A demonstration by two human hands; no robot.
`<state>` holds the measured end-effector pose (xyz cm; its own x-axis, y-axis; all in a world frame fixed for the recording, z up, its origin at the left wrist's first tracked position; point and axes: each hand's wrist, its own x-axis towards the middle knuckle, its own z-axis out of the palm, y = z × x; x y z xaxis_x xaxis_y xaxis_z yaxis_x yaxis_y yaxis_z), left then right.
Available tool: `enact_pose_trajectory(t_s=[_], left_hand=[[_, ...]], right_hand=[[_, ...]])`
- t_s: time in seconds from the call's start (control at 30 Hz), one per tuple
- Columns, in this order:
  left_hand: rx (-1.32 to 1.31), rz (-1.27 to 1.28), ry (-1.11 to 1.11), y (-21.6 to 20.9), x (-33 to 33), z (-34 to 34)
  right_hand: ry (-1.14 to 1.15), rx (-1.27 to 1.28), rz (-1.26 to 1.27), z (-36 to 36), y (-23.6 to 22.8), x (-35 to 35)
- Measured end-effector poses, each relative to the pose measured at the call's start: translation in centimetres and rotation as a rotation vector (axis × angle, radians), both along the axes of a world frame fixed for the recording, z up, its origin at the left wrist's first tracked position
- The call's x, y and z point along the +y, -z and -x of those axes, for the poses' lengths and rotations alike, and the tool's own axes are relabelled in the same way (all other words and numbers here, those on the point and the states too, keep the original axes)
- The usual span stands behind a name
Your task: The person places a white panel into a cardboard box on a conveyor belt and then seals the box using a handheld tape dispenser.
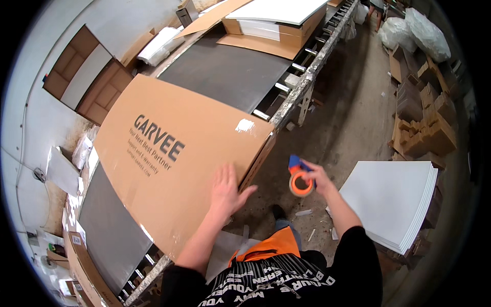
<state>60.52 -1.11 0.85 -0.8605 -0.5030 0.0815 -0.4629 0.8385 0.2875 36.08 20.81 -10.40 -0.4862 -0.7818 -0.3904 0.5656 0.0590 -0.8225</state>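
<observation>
A large flat cardboard box (pixel 169 153) with dark print lies closed across the conveyor in front of me. My left hand (pixel 226 188) rests flat on its top near the right edge, fingers spread and holding nothing. My right hand (pixel 318 179) is off to the right of the box, in the air over the floor. It grips a tape dispenser (pixel 295 166) with a blue and red head and an orange hub. Shiny clear tape (pixel 245 125) shows at the box's far right corner.
Rollers line the side of the dark conveyor belt (pixel 225 71). Farther up it sits an open box (pixel 286 38) with white panels. A stack of white panels (pixel 391 199) stands at my right. Cardboard pieces (pixel 429 130) and plastic-wrapped bundles (pixel 427 33) lie along the far right.
</observation>
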Motion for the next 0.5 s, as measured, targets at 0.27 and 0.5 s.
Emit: enact_pose_trajectory(t_s=[0.27,0.5], left_hand=[[-0.091,0.347,-0.014,2.4,-2.1,12.3],[-0.043,0.271,-0.025,2.8,-3.3,11.3]], right_hand=[[-0.329,0.06,0.065,17.2,-5.5,-14.6],[-0.754,0.251,-0.108,14.3,-9.8,-12.4]])
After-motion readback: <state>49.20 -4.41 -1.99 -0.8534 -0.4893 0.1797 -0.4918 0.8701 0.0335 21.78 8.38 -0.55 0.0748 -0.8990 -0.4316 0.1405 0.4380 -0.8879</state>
